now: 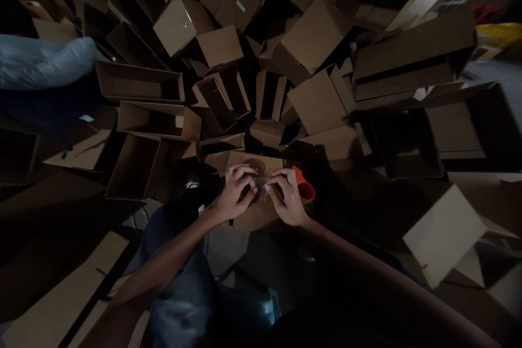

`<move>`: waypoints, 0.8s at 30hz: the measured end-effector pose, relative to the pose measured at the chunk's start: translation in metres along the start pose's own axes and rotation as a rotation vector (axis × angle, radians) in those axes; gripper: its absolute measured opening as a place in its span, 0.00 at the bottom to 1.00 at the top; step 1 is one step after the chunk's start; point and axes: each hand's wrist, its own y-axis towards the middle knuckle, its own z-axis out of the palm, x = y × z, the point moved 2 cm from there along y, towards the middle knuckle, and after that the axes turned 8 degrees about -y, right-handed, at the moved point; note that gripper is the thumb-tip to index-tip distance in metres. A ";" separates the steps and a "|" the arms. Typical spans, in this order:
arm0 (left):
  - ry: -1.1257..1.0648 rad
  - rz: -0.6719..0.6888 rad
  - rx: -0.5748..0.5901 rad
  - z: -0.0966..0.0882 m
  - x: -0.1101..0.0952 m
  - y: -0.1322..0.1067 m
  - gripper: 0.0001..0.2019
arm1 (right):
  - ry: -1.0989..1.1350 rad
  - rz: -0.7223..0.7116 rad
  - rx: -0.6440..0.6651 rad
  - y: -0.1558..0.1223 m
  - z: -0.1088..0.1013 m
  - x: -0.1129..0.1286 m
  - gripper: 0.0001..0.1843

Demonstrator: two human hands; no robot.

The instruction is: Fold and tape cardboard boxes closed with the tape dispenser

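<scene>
My left hand (237, 191) and my right hand (289, 197) face each other over a closed cardboard box (250, 218) in the middle of the view. Thumbs and fingertips of both are pinched on a small crumpled piece of clear plastic film (261, 182) stretched between them. The dim light hides whether it is tape or wrapping. Just right of my right hand lies an orange thing with a round, hollow end (305, 187), partly behind that hand.
Many open cardboard boxes pile up ahead, among them a long one (141, 81) at left and a large one (460, 125) at right. A blue-grey stuffed bag (44, 62) lies far left. My knee (179, 293) and a teal plastic object (261, 304) are below.
</scene>
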 end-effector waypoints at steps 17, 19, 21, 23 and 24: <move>-0.024 0.004 -0.008 -0.001 -0.003 -0.004 0.06 | 0.057 0.016 0.048 0.000 -0.001 0.000 0.08; -0.029 0.006 -0.024 0.000 -0.004 -0.004 0.06 | 0.065 0.039 0.048 0.002 -0.002 -0.002 0.10; -0.030 0.007 -0.033 0.000 -0.004 -0.003 0.06 | 0.086 0.038 0.070 0.005 -0.003 -0.003 0.09; -0.025 0.008 -0.041 0.000 -0.004 -0.003 0.05 | 0.118 0.013 0.106 0.008 -0.004 -0.003 0.07; -0.019 0.008 -0.045 0.000 -0.004 -0.002 0.05 | 0.130 0.000 0.122 0.009 -0.004 -0.003 0.06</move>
